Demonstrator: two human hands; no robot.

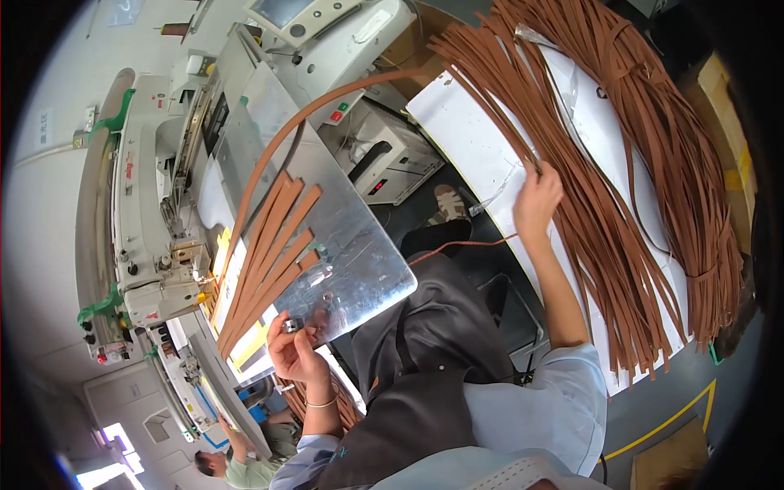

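My left hand (298, 351) is beside the near left corner of the shiny metal table plate (367, 273). Its fingers are curled around a small silver metal cylinder (292, 324); its exact kind is hard to tell. Several brown leather-like strips (273, 253) lie fanned out on the plate just beyond this hand. My right hand (539, 200) reaches out to the right, fingers pinched at the near edge of a large bundle of long brown strips (588, 196). It appears to grip the end of one strip, partly hidden by the fingers. The bundle lies on a white board (457, 114).
A sewing machine (155, 204) with a long arm stands at the left. A control box (392, 155) sits below the plate's far side, and a screen panel (298, 16) is at the top. A long strip (278, 131) arches over the plate. Another person (245, 465) works at lower left.
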